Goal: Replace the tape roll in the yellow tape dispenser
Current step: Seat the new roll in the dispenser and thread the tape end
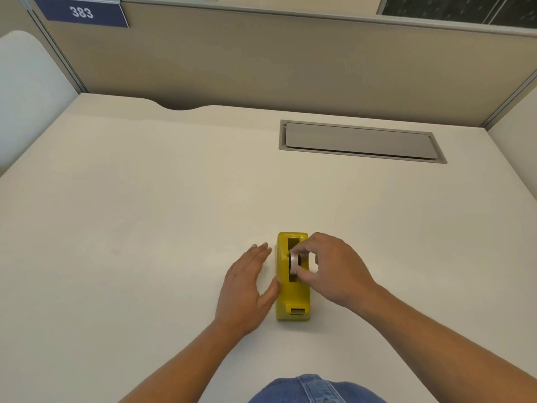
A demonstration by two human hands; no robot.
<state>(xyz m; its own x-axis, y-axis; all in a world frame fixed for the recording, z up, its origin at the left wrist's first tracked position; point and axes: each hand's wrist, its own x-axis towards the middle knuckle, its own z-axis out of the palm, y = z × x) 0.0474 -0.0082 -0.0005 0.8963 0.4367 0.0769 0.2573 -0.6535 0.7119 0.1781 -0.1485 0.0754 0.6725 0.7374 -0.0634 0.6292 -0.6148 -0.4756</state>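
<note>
Head view: the right hand [334,266] has its fingers [302,251] pinched on the tape roll [294,262], seated in the slot of the yellow tape dispenser [293,298] on the worktop [145,228]. The left hand [247,286], fingers spread flat, braces its side. If the roll binds, the dispenser could tip or skid.

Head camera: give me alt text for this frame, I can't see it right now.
The right hand pinches a tape roll sitting in the slot of a yellow dispenser, while the left hand lies flat against the dispenser's left side. The dispenser stands on a pale desk with a closed grey cable hatch behind it.
</note>
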